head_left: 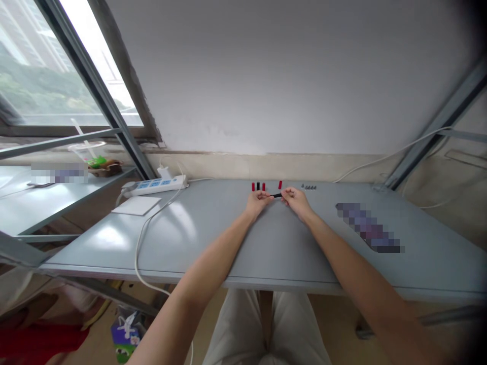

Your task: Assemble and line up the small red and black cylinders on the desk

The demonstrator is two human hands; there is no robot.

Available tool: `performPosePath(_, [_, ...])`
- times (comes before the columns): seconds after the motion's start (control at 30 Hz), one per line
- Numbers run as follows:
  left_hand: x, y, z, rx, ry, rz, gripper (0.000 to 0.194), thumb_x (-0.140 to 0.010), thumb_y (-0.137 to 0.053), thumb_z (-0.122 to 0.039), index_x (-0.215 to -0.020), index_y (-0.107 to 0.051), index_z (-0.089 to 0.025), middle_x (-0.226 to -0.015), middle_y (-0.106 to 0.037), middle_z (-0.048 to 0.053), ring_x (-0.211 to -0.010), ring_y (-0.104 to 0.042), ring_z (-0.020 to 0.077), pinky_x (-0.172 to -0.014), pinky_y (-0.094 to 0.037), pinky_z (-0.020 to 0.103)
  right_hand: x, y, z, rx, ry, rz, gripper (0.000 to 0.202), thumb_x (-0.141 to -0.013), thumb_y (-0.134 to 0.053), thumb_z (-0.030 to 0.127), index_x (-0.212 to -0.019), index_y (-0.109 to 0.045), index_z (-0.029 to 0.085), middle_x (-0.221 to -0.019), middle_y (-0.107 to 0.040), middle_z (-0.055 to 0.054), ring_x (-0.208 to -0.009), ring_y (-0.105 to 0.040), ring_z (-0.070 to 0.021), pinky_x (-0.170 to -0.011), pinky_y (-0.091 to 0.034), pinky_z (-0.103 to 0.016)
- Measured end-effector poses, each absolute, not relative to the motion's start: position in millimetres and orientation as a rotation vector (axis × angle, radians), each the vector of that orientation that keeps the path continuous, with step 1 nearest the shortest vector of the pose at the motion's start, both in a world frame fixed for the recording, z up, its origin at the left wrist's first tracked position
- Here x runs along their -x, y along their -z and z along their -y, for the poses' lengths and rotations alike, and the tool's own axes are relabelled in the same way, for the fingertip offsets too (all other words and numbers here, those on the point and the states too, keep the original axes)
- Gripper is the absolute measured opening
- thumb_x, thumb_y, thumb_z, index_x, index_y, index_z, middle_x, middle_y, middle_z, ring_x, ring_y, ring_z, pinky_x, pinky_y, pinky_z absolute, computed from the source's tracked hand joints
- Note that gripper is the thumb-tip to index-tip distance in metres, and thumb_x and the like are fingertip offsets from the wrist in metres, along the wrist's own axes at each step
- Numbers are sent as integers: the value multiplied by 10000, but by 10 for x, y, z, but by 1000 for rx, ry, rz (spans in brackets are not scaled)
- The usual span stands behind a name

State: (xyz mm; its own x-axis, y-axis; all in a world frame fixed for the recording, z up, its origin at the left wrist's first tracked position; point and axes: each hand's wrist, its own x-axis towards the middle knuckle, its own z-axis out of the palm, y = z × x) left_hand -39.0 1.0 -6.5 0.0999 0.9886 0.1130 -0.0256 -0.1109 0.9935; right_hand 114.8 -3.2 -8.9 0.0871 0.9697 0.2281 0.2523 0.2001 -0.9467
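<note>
Between my two hands lies a thin black tube (276, 195), level above the grey desk. My left hand (258, 200) pinches its left end, and my right hand (296, 199) closes on its right end. Just behind my left hand stand a red cylinder (253, 187), a black cylinder (258, 186) and another red cylinder (264, 187). One more red cylinder (280, 185) is behind the gap between my hands. Several small dark parts (311, 187) sit in a row to the right, too small to make out.
A white power strip (155, 185) and a white flat square (136, 205) are at the left of the desk (205, 228), with a white cable (141, 238) running over its front edge. A blurred dark flat object (369, 228) lies at the right.
</note>
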Motion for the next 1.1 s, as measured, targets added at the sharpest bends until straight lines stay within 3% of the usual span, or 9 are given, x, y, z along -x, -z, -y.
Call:
performPosePath(0.17, [378,79,-29,-1331,-1350,-1121,107,-670,-665,-184,-728,-585,-142,-608,-578,5,-516,-498,75,-573,-416,226,-1161,108,14,1249,-877,1509,216,-735,-566,400,-786,-525,195,-683,-626,-32,-560,-534,-123,-570,-426,-264])
performPosePath(0.33, [374,114,-60,-1345,-1416,-1165,100,-679,-655,-181,-750,-596,-144,-680,-596,24,-595,-540,93,-654,-439,253,-1173,164,6,1238,-672,1670,133,-732,-590,283,-821,-562,189,-704,-628,-32,-682,-593,-151,-667,-455,-288])
performPosePath(0.47, [378,130,-66,-1362,-1407,-1170,95,-675,-663,-183,-741,-604,-148,-689,-605,29,-636,-556,104,-686,-448,262,-1181,163,37,1309,-521,1778,112,-732,-592,235,-833,-597,187,-718,-634,-29,-651,-579,-142,-651,-455,-279])
performPosePath(0.8, [352,131,-61,-1410,-1345,-1050,135,-670,-668,-201,-771,-599,-144,-651,-576,1,-526,-490,66,-561,-412,213,-1188,144,26,1363,-247,1919,114,-685,-627,193,-797,-645,181,-832,-634,-53,-732,-566,-159,-703,-435,-282])
performPosePath(1.1, [371,49,16,-1230,-1410,-1158,103,-779,-540,-247,-745,-574,-156,-695,-602,35,-548,-487,78,-574,-413,218,-1159,130,-28,1620,-443,1665,88,-678,-625,207,-756,-640,169,-682,-639,-31,-648,-578,-157,-620,-418,-257])
